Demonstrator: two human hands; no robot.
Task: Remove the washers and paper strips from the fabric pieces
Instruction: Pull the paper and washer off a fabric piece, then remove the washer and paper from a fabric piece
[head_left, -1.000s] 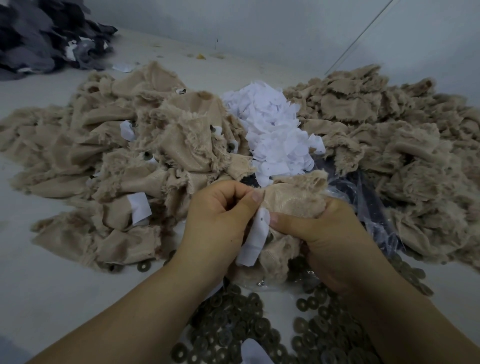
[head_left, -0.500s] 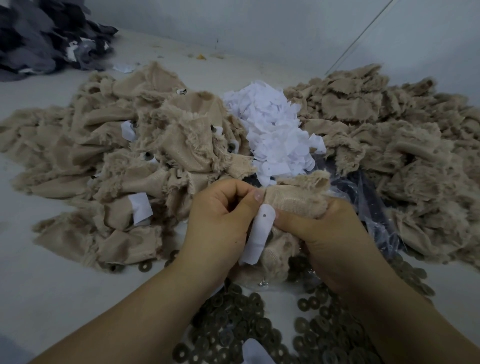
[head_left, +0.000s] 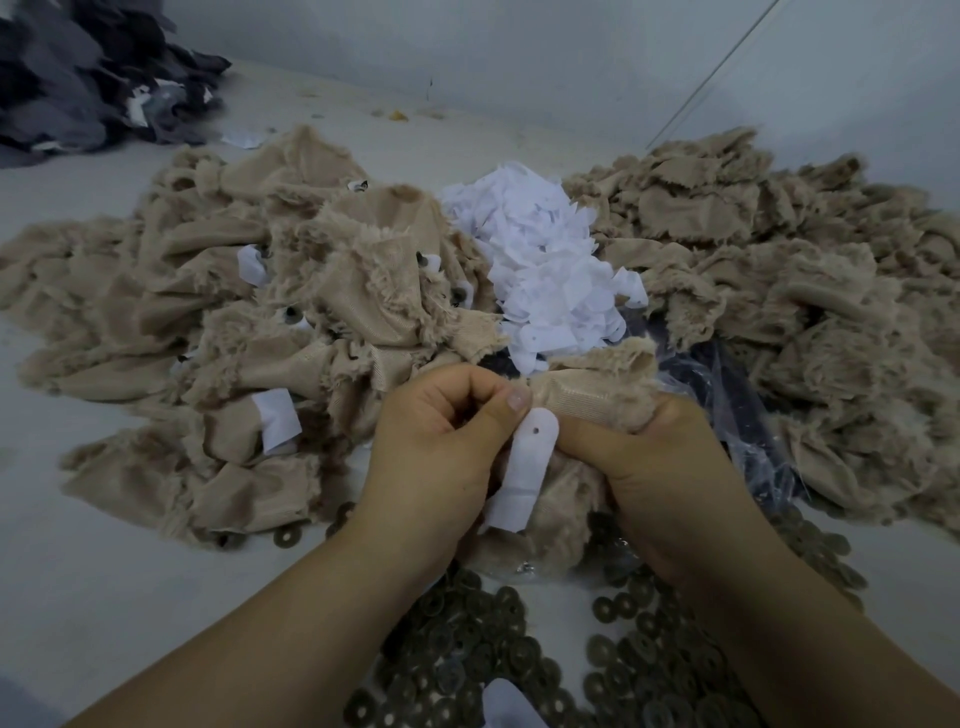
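Fingers (head_left: 511, 402) of both hands pinch fabric piece (head_left: 597, 400) w/ paper strip (head_left: 524, 467) hanging below. Strip's slid further out since before, nearly free.

Both hands meet over a fuzzy beige fabric piece (head_left: 597, 400) held just in front of the heap of white paper strips (head_left: 545, 270). The left hand (head_left: 441, 447) has its fingers curled, thumb pressed at the fabric's edge; the right hand (head_left: 660, 467) grips the fabric, its thumb touching a white paper strip with a small punched hole (head_left: 524, 467) that hangs down between the hands. Left of the paper heap lies a pile of beige fabric with strips attached (head_left: 234, 338); right of it, another beige fabric pile (head_left: 805, 312). Dark round metal washers (head_left: 493, 649) cover the pale bench (head_left: 104, 597) nearer the person than the heap. Far left of it sits dark grey cloth (head_left: 78, 78)
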